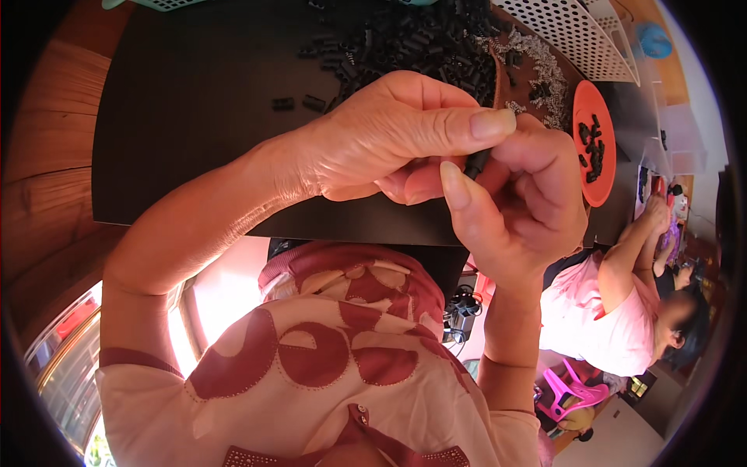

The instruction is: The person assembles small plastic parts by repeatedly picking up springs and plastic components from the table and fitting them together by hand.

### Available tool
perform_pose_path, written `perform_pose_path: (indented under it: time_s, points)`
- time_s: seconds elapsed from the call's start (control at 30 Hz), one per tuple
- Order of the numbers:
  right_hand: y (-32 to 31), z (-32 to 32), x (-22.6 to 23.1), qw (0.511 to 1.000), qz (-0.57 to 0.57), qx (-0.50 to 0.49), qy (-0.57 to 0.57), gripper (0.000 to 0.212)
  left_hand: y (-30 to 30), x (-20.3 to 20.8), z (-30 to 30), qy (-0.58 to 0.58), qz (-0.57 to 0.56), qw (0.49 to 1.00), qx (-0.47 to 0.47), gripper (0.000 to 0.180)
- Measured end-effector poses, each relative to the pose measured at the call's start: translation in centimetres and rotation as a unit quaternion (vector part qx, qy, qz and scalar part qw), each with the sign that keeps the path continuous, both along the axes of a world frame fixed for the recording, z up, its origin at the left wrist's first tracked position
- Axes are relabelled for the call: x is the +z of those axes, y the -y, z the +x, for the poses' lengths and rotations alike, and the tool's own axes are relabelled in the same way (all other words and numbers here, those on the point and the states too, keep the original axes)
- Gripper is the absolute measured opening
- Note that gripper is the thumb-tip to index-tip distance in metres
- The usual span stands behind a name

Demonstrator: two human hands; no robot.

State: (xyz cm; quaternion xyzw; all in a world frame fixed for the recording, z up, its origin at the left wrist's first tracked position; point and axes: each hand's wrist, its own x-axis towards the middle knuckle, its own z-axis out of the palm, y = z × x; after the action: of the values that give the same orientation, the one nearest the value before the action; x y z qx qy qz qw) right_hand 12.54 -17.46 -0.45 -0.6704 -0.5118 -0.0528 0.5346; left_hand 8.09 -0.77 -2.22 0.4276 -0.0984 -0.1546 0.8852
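Observation:
My two hands meet above the near edge of a dark table. Between them shows a small black plastic part, mostly covered by fingers. My left hand pinches at it with the thumb stretched across the top. The curled fingers and raised thumb of my right hand close around its other side. Just beyond my hands lies a heap of small black tubular parts, with a few strays near my left wrist. To the right of the heap is a pile of small silvery metal springs.
An orange plate with several black parts sits at the table's right. A white perforated basket stands behind it, and a green basket at the far left edge. Another person in pink works at the right, near a pink plastic stool.

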Motion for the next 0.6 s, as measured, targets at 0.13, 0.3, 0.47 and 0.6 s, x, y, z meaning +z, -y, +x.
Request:
perform_pose_path:
  time_s: [0.13,0.3,0.47,0.6]
  points:
    - [-0.02,-0.18,0.20,1.000,0.007,-0.012,0.012,0.027,0.08,0.23,-0.10,-0.001,0.001,1.000,-0.013,0.039]
    - [0.25,-0.58,0.36,1.000,-0.003,-0.027,0.004,0.028,0.15,0.24,-0.18,0.003,0.020,1.000,-0.020,0.041]
    - [0.50,-0.45,-0.08,0.999,0.014,-0.012,0.045,0.029,0.01,0.12,-0.20,0.019,0.053,0.998,-0.031,0.043]
    - [0.71,-0.54,0.03,0.999,0.023,0.010,0.041,0.029,0.15,0.18,-0.53,0.009,0.075,0.997,-0.028,0.044]
